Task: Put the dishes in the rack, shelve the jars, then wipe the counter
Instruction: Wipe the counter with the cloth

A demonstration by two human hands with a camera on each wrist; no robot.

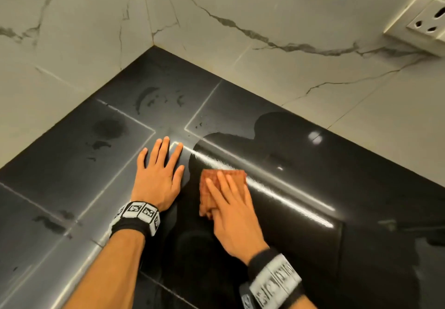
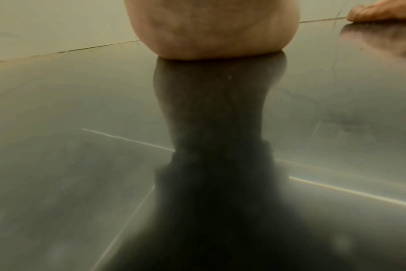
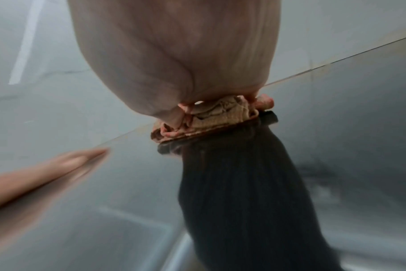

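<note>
One folded reddish-brown cloth (image 1: 222, 183) lies flat on the glossy black counter (image 1: 301, 195), a little toward 6 o'clock from the middle of the head view, and the right hand (image 1: 232, 208) presses down on it with straight fingers laid close together, its thumb tucked along the cloth's 7 o'clock edge. From the right wrist camera the cloth (image 3: 217, 117) shows as a crumpled, ribbed wad squeezed between the palm (image 3: 181, 55) and the counter (image 3: 336, 128), with the hand's dark reflection running below it (this view is streaked with blur). Just beside the cloth, at its 9 o'clock, the left hand (image 1: 159, 176) rests palm down on the counter with fingers spread and straight, holding nothing; its fingertips point toward 12 o'clock. In the left wrist view the heel of that hand (image 2: 211, 27) sits on the counter (image 2: 81, 110) over its own reflection, and the right hand's fingers (image 2: 380, 12) appear at 2 o'clock. Both wrists wear black bands with white patterned marker blocks. Several dark wet smears (image 1: 149, 96) mark the counter toward 10 and 11 o'clock from the hands. White marble-veined wall tiles (image 1: 240, 19) meet in a corner at 12 o'clock, and a white wall socket (image 1: 426, 22) sits at 2 o'clock.
</note>
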